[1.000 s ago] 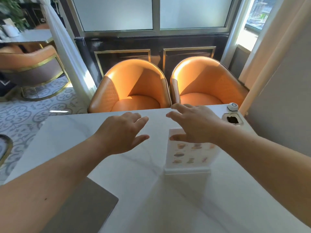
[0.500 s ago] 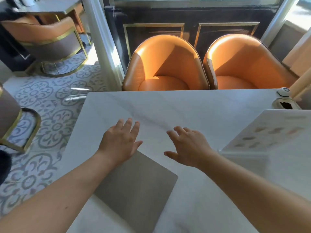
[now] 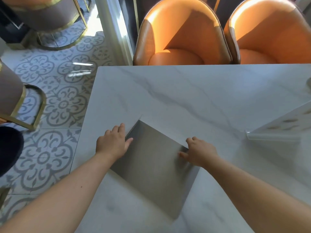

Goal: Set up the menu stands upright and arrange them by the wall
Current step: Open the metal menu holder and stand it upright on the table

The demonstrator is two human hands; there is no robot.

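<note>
A grey menu stand [image 3: 151, 165] lies flat and turned at an angle on the white marble table [image 3: 185, 91], near its front left. My left hand [image 3: 112, 143] grips its far left corner, fingers over the thin raised edge and thumb on the panel. My right hand [image 3: 200, 153] holds the stand's right edge with curled fingers and looks blurred. A second menu stand [image 3: 286, 125], clear with pale food pictures, stands upright at the right and is cut off by the frame.
Two orange chairs [image 3: 181, 36] [image 3: 269, 36] stand behind the table's far edge. A white post [image 3: 116, 27] rises at the far left corner. A grey chair with a gold frame [image 3: 10, 95] sits on the patterned floor to the left.
My view swung left and down, away from the upright stand. Both hands left that stand, crossed to the flat grey one and closed on its edges.
</note>
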